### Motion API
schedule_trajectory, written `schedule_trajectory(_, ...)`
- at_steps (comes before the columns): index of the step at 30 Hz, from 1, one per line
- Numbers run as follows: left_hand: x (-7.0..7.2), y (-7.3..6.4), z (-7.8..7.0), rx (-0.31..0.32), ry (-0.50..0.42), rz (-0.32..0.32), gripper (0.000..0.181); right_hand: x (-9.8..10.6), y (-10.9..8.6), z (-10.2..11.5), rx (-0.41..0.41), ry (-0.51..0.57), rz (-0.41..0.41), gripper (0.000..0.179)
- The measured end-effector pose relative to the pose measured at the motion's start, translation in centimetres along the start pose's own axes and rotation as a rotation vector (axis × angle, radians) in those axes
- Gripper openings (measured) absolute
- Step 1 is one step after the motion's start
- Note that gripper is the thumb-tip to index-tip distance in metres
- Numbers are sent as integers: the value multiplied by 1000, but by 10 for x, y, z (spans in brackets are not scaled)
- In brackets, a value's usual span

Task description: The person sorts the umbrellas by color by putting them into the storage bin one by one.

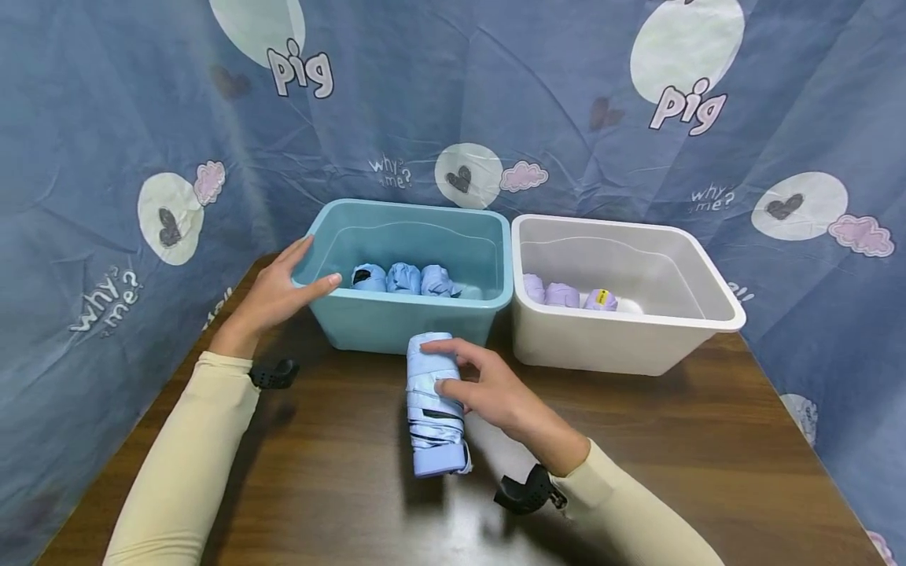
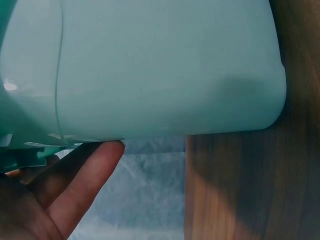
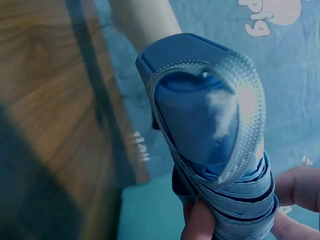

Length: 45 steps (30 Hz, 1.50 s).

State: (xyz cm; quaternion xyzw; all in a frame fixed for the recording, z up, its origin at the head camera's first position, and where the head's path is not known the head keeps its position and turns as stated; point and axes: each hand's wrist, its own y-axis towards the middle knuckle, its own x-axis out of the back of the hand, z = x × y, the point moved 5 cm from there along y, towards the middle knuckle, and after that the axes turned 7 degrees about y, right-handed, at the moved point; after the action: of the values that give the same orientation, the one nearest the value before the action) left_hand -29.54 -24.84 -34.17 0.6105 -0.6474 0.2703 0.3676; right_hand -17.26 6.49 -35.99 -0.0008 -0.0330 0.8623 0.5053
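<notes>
A folded light-blue umbrella (image 1: 434,393) is held over the table in front of the bins, its handle end toward me. My right hand (image 1: 495,389) grips it from the right side, thumb and fingers on opposite sides of the wrapped fabric. The right wrist view shows the umbrella's blue handle (image 3: 192,120) with a woven strap looped over it. At the left front corner of the teal bin (image 1: 410,318), my left hand (image 1: 276,291) rests on the rim with fingers fairly straight; one finger (image 2: 92,182) touches the outer wall in the left wrist view.
Three rolled blue umbrellas (image 1: 404,278) stand in a row inside the teal bin. To its right, a white bin (image 1: 602,342) contains several purple umbrellas (image 1: 562,295). Both bins stand on a brown wooden table (image 1: 340,472), with a printed blue cloth (image 1: 566,94) behind and around it.
</notes>
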Motion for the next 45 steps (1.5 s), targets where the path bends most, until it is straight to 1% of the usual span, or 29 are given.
schedule_trajectory(5, -1, 1, -1, 0, -14, -4, 97, 4, -6, 24, 20, -3, 28, 45)
schedule_trajectory(8, -1, 1, -1, 0, -12, -6, 97, 8, -7, 39, 33, -14, 25, 46)
schedule_trajectory(10, -1, 1, 0, 3, -9, -3, 98, 12, -5, 49, 40, -20, 6, 46)
schedule_trajectory(13, -1, 1, 1, 2, -4, -2, 98, 19, 0, 64, 41, -62, -47, 46)
schedule_trajectory(16, 0, 1, 1, -2, -6, -10, 98, 27, 9, 76, 38, -75, -101, 46)
schedule_trajectory(19, 2, 2, 1, -5, -8, -19, 98, 36, 20, 85, 25, -63, -152, 47)
schedule_trajectory(23, 2, 2, 1, 4, -6, -13, 98, 47, 34, 90, 13, -19, -205, 48)
schedule_trajectory(28, 0, 1, 1, 14, -4, -3, 99, 58, 50, 93, 9, 42, -239, 48)
schedule_trajectory(34, 3, 2, 0, 9, -3, -18, 99, 73, 69, 99, 38, 94, -302, 48)
schedule_trajectory(37, 3, 1, -1, 16, 6, -9, 99, 81, 78, 100, 40, 93, -348, 47)
schedule_trajectory(42, 0, -1, 0, 19, 29, 16, 100, 94, 92, 96, 11, 90, -407, 46)
schedule_trajectory(45, 0, 0, 0, 15, 34, 11, 100, 101, 101, 94, 7, 81, -441, 46)
